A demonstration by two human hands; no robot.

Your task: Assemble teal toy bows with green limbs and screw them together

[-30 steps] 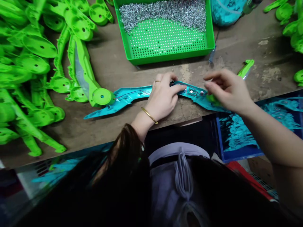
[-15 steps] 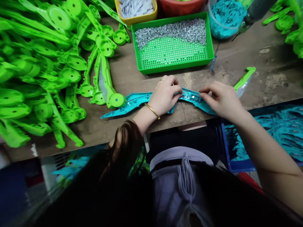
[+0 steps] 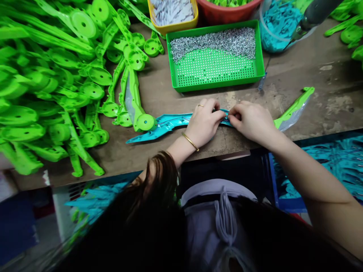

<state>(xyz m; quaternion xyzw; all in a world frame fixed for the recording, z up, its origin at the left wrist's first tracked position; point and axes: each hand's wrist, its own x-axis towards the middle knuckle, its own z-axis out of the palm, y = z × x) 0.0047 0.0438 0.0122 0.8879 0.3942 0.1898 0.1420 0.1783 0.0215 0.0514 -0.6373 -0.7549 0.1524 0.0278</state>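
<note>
A long curved blue plastic part [image 3: 172,122] lies on the table, its hollow inner side facing up. My left hand [image 3: 204,120], with a ring and a gold bangle, bends over its middle, fingers closed at the part. Close beside it, my right hand [image 3: 251,119] pinches at the same spot with thumb and forefinger. Whatever is between those fingertips is too small to make out. The hands cover the part's middle and right end. A green piece with a round end [image 3: 145,122] touches the part's left side. Past my right hand lies a green-and-clear piece [image 3: 296,107].
A green perforated tray [image 3: 215,85] of small screws stands behind my hands. Behind it are a yellow tub [image 3: 172,28], a red bowl [image 3: 229,14] and a clear tub of blue pieces [image 3: 280,28]. A dark power driver [image 3: 316,17] hangs upper right. Green parts [image 3: 56,90] heap up leftward.
My right hand has moved left along the blue part, and its fingertips now meet those of my left hand. The whole view has shifted slightly.
</note>
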